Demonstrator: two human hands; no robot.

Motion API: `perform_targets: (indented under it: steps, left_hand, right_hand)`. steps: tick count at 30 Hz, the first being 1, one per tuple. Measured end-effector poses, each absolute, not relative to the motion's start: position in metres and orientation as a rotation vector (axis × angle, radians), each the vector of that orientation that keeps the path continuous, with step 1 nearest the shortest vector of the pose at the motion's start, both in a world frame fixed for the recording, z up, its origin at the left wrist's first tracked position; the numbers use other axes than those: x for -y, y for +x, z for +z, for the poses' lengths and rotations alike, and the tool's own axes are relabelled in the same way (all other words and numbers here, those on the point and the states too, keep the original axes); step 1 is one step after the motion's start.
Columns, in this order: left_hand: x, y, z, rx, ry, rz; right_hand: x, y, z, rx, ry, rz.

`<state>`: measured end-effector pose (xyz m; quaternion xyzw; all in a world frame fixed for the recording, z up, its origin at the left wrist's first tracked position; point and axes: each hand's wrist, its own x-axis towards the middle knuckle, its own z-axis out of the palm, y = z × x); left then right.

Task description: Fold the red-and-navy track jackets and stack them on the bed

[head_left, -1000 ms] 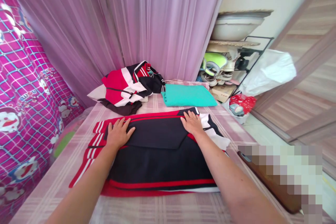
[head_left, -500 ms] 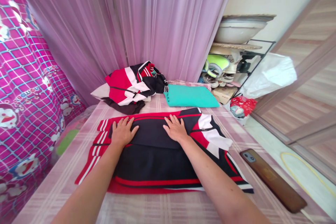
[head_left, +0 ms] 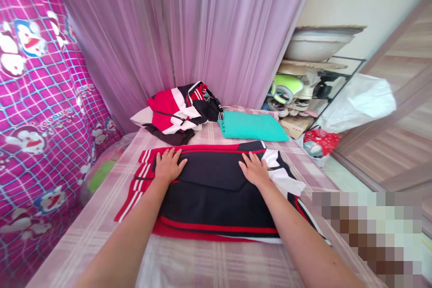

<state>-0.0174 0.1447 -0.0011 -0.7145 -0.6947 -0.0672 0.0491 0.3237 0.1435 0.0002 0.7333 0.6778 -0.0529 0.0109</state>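
Observation:
A black, red and white zip jacket (head_left: 216, 209) lies folded flat in front of me, its striped cuffs towards the left and its white-panelled collar end towards the right. On its upper left part rests my left hand (head_left: 168, 166), palm down with the fingers spread. My right hand (head_left: 254, 169) presses flat on the upper right part, beside the white panel, fingers also apart. Neither hand grips the cloth. Behind the jacket sit a folded turquoise cloth (head_left: 254, 127) and a crumpled pile of red, white and black clothes (head_left: 172, 110).
A plaid sheet (head_left: 189, 263) covers the surface. Purple curtains (head_left: 189, 27) hang behind, and a pink patterned cloth (head_left: 27, 112) at left. On the right stand a shoe rack (head_left: 332, 99) and a white plastic bag (head_left: 361, 101). The lower right corner is pixelated.
My right hand has slid right across the jacket, towards the white panel. My left hand stays on the left part. The whole view has shifted slightly.

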Motion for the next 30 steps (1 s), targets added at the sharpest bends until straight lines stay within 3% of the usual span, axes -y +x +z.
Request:
perform_targets:
  steps: [6,12,21,30]
  left_hand:
    - [-0.144,-0.018,0.0,2.116,-2.171,-0.227]
    - [-0.143,-0.018,0.0,2.12,-2.196,-0.226]
    - [-0.157,-0.033,0.014,2.232,-2.331,-0.208]
    - [-0.054,-0.04,0.004,1.96,-2.335,-0.24]
  right_hand:
    - [-0.12,0.291,0.025,-2.249,2.307,-0.118]
    - [-0.069,0.266,0.003,-2.415,2.095,-0.208]
    - [-0.067,0.268,-0.001,-2.425,2.124,-0.18]
    - [-0.067,0.268,-0.005,-2.393,2.121,-0.15]
